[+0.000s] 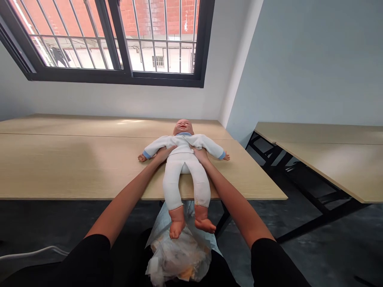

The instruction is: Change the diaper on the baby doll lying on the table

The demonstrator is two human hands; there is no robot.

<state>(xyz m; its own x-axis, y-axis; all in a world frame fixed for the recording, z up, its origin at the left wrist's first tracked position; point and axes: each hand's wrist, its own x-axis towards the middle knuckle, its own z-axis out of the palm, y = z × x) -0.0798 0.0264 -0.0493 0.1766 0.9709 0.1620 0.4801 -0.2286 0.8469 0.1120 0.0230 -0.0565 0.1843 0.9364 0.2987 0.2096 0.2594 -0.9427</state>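
Note:
A baby doll [183, 153] in a white suit with blue cuffs and collar lies face up on the wooden table [119, 171]. Its head points toward the window, and its feet hang past the table's front edge. My left hand [164, 153] grips the doll's torso from the left, under its outstretched arm. On the opposite side, my right hand [200, 154] holds the torso in the same way. Both thumbs show at the front of the suit; the other fingers are hidden beside or under the body.
A clear plastic bag [179, 255] with something inside rests on my lap, below the doll's feet. A second table [323, 147] stands to the right across a gap. Behind the first table are a white wall and a barred window [128, 75]. A white cable [36, 252] runs at the lower left.

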